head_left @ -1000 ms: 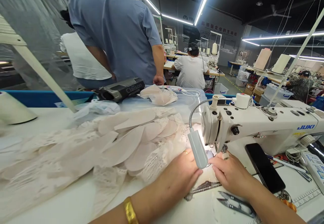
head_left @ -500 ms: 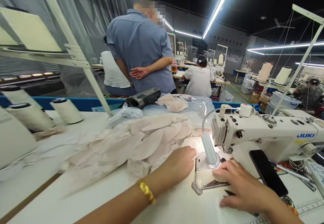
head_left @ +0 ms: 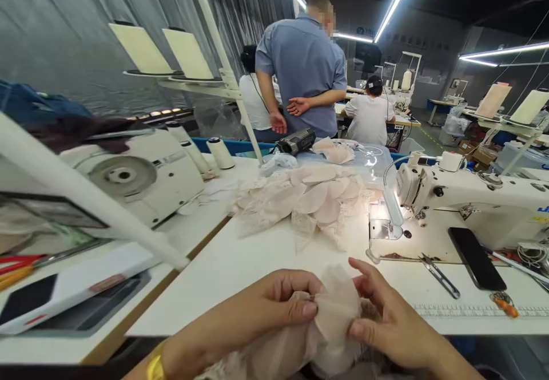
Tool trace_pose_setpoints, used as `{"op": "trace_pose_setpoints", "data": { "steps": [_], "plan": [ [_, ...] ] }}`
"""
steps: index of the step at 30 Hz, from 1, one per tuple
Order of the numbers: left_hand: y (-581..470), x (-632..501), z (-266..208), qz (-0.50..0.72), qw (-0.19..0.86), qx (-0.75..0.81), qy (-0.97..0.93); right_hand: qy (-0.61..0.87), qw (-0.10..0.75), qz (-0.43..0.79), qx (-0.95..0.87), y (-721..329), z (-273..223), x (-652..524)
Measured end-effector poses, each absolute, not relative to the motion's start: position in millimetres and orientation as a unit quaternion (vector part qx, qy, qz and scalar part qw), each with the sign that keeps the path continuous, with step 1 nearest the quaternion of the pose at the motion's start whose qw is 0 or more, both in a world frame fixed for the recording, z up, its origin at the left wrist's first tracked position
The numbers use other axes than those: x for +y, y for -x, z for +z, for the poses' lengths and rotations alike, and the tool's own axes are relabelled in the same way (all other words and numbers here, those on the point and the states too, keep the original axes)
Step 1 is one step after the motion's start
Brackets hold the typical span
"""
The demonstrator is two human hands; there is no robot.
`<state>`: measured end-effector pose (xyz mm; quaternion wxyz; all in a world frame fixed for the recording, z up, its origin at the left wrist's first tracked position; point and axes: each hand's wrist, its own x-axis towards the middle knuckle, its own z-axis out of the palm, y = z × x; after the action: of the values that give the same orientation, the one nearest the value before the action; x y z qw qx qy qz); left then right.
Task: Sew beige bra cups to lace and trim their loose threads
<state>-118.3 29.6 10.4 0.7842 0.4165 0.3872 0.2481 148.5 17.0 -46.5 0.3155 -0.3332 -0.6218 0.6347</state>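
Near the table's front edge, a sheer beige fabric piece point(head_left: 337, 305) is held up between my two hands. My left hand point(head_left: 278, 305), with a gold bracelet at its wrist, pinches the cloth between thumb and fingers. On the other side my right hand point(head_left: 386, 317) has its thumb and fingers around the same cloth, the index finger raised. More of the fabric hangs down below the table edge, partly out of view. Beyond my hands lies a loose pile of beige fabric pieces point(head_left: 317, 197). Thread snips point(head_left: 441, 277) rest on the table right of my right hand.
A white sewing machine point(head_left: 484, 188) with a lit lamp point(head_left: 392, 205) stands at right. Near it lie a black phone point(head_left: 477, 258) and a ruler point(head_left: 454, 311). Another machine point(head_left: 137, 174) and a slanted white pole point(head_left: 86, 188) are at left. People point(head_left: 302, 71) are beyond the table.
Both my hands have moved from beside the machine's needle area to the front edge, now with the fabric between them. The snips lie uncovered on the table. The view has swung left.
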Motion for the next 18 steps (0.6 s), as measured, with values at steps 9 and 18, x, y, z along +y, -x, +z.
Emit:
{"op": "trace_pose_setpoints", "data": {
  "steps": [9, 18],
  "plan": [
    [135.9, -4.8, -36.8, 0.223, 0.811, 0.385, -0.381, 0.355, 0.394, 0.610, -0.588, -137.7, -63.3, -24.8],
    [137.7, -19.6, -47.4, 0.078, 0.732, 0.387, -0.554, 0.451, 0.336, 0.529, -0.635, -165.6, -70.1, -59.1]
  ]
}}
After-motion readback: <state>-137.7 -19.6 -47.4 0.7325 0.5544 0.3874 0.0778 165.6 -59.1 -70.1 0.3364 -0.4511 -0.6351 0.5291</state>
